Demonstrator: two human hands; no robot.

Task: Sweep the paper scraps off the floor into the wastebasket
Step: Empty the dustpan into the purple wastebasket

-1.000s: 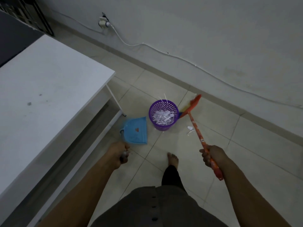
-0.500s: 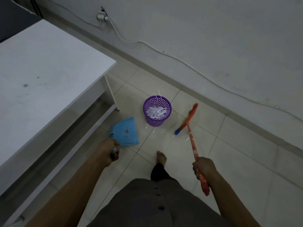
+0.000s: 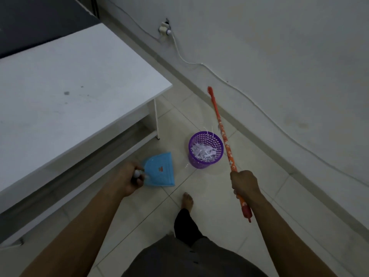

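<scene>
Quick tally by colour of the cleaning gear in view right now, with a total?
Blue: 1, the blue plastic dustpan, gripped by the left hand.
Purple: 1, the purple mesh plastic wastebasket, with white paper scraps inside.
Orange: 1, the orange long-handled broom, gripped by the right hand.
Total: 3.

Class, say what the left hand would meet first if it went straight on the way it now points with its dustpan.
Probably the purple wastebasket, just beyond the blue dustpan that the left hand grips; depth is uncertain.
</scene>
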